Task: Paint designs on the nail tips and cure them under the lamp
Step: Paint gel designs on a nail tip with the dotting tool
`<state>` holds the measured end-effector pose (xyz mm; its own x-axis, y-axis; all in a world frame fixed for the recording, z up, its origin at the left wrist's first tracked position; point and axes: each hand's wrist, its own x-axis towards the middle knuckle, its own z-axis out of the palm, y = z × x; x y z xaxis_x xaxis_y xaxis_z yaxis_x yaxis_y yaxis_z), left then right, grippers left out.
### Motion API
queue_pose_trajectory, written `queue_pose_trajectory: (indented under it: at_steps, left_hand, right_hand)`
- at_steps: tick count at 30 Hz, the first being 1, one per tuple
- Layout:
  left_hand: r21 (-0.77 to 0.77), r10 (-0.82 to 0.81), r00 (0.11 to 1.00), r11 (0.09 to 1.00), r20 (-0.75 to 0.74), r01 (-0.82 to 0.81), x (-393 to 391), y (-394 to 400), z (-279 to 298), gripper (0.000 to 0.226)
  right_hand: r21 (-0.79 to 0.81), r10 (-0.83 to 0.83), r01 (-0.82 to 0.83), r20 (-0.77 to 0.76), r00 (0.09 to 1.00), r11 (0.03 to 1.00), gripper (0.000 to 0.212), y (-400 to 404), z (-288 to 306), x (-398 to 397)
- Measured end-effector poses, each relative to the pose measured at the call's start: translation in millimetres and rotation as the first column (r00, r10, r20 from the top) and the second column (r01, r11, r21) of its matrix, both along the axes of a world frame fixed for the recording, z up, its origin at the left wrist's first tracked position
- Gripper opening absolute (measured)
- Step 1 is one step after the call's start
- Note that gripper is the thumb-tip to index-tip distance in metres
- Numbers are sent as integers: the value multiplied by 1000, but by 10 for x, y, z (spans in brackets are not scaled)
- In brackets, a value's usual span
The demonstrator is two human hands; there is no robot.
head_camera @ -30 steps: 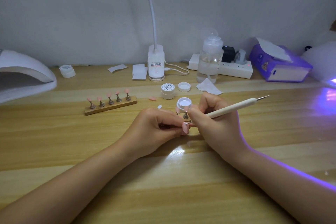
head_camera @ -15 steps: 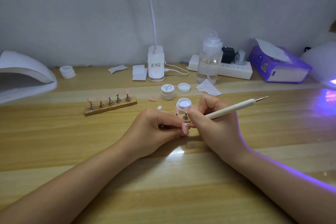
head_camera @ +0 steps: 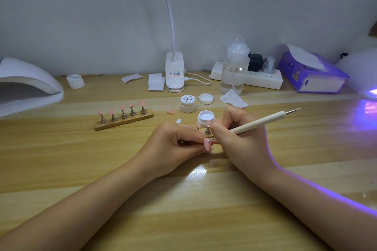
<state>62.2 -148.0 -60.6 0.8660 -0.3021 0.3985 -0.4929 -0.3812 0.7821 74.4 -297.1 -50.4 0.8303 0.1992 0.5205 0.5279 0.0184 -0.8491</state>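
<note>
My left hand (head_camera: 173,149) pinches a small holder with a pink nail tip (head_camera: 207,145) at the middle of the wooden table. My right hand (head_camera: 242,140) grips a white dotting pen (head_camera: 263,121), its lower tip touching the top of the pink nail tip. An open jar of white gel (head_camera: 206,117) stands just behind my fingers, with another nail stand (head_camera: 207,130) in front of it. A wooden strip with several pink nail tips on stands (head_camera: 124,116) lies to the left. One white curing lamp (head_camera: 26,85) sits at the far left; another lamp (head_camera: 365,75) glows purple at the far right.
A closed gel jar (head_camera: 188,104), a loose lid (head_camera: 206,99) and a loose pink tip (head_camera: 171,111) lie behind the open jar. Along the wall stand a desk lamp base (head_camera: 174,74), a pump bottle (head_camera: 234,67), a power strip (head_camera: 263,78), a purple tissue box (head_camera: 312,73) and another jar (head_camera: 75,81).
Both hands stay in place; the pen shifts only slightly against the nail tip.
</note>
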Motion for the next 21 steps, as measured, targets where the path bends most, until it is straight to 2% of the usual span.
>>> queue_pose_trajectory:
  at_steps: [21]
  left_hand:
    - [14,-5,1000,1000,2,5,-6,3,13,17]
  right_hand:
    - [-9,-7,7,-6,1000,1000,46,-7,-10,10]
